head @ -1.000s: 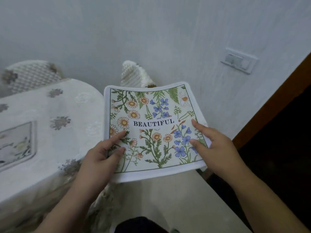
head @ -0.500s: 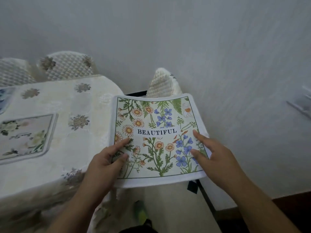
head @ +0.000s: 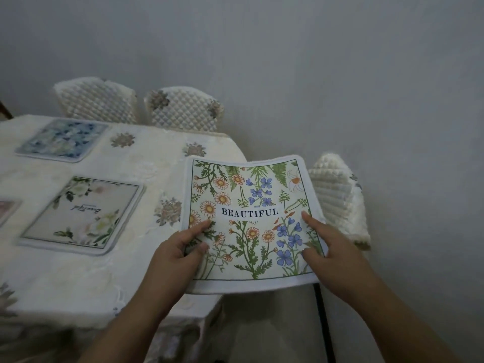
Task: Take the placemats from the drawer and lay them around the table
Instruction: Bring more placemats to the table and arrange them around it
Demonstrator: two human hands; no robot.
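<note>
Compared with half a second ago, the view has swung leftward over the table: a blue-patterned mat now shows at the far left, the white-flower mat sits nearer the middle of the cloth, and the held mat hangs further in over the table's corner.

Head view. Both hands carry the square fabric placemat printed with daisies, blue flowers and the word BEAUTIFUL (head: 251,221). The left hand (head: 175,258) grips its near-left edge, thumb and forefinger lying on the printed face and the other fingers hidden beneath. The right hand (head: 330,255) holds the near-right edge the same way, two fingers showing on top. The mat sags a little between them and is raised, not yet lying on the cloth; its left part overhangs the corner of the table in the cream embroidered tablecloth (head: 86,279), while its right part hangs past the edge, over the cream quilted chair back (head: 337,203).

From the held mat, the grey placemat with white flowers and script (head: 83,216) lies at about nine o'clock, well apart, the blue floral placemat (head: 62,140) at ten o'clock, and a sliver of a pink one (head: 7,210) at the left border. Two more quilted chair backs (head: 183,108) stand at eleven o'clock.

Bare cloth lies to the left and below the grip, so I judge the left hand leads the lowering; the printed word already reads toward the wearer.
</note>
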